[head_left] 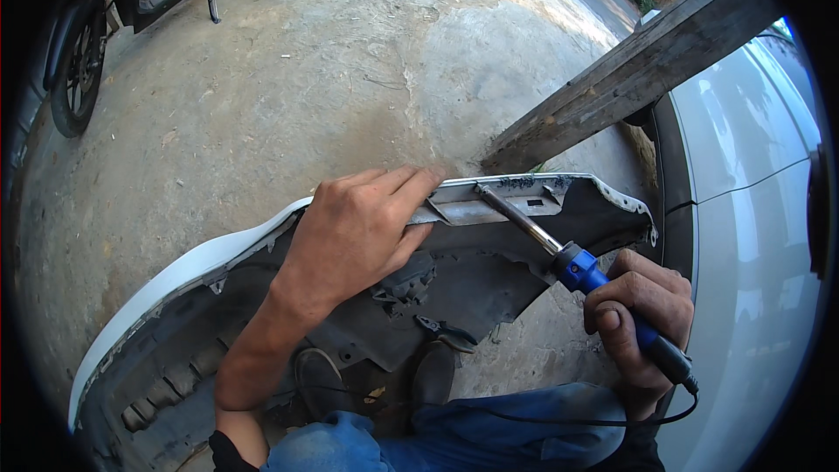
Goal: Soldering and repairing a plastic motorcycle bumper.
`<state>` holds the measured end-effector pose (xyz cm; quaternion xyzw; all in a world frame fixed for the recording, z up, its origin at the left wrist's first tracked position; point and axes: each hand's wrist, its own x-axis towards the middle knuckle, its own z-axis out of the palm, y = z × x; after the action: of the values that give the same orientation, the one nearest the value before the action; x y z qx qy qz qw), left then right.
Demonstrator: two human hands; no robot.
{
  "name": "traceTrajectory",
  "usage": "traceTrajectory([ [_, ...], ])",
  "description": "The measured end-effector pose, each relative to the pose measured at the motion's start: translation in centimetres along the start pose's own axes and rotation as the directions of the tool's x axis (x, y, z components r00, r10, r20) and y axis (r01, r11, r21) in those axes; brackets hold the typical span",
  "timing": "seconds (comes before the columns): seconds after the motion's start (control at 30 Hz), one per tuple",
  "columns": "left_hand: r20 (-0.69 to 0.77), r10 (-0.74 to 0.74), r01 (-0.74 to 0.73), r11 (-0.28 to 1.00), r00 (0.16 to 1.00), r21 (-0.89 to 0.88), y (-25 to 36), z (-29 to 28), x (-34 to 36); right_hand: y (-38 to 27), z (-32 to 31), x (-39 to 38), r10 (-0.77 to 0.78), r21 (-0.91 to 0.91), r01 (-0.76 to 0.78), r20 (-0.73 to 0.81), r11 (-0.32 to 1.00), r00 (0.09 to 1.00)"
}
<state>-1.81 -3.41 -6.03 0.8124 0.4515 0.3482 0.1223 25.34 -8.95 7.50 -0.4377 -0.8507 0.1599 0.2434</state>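
My left hand (pixel 354 232) holds the upper edge of a white car bumper (pixel 175 271), whose dark inner side faces up toward me. My right hand (pixel 638 323) is closed around the blue handle of a soldering iron (pixel 581 273) with a cord trailing from its end. The iron's metal tip rests at the bumper's pale inner lip, right of my left hand, near dark rough marks along the edge. A pair of black pliers (pixel 446 332) lies lower down, beside my shoe.
A light-coloured car (pixel 747 210) stands close on my right. A wooden post (pixel 612 79) leans beyond the bumper. A parked scooter (pixel 79 52) is at the upper left on the concrete floor (pixel 288 79). My legs and shoes are below the bumper's middle, with the cord across them.
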Motion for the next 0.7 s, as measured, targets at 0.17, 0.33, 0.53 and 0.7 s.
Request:
traceTrajectory([
  [0.17,-0.006,0.01,-0.01,1.0,1.0,-0.002,0.07,0.02,0.08,-0.11,-0.24,-0.07,0.01,-0.016,-0.009,0.02,1.0,1.0],
  [0.33,-0.005,0.008,-0.008,1.0,1.0,-0.001,0.11,0.06,0.02,-0.18,-0.12,-0.09,0.016,-0.003,-0.016,0.009,1.0,1.0],
  [0.53,-0.011,0.019,-0.019,1.0,1.0,-0.005,0.08,0.08,-0.04,-0.02,-0.03,-0.15,0.004,-0.002,-0.004,0.0,1.0,1.0],
  [0.7,-0.005,0.017,-0.017,1.0,1.0,-0.006,0.22,-0.05,0.03,-0.22,-0.08,-0.12,0.018,-0.007,-0.018,0.011,1.0,1.0],
])
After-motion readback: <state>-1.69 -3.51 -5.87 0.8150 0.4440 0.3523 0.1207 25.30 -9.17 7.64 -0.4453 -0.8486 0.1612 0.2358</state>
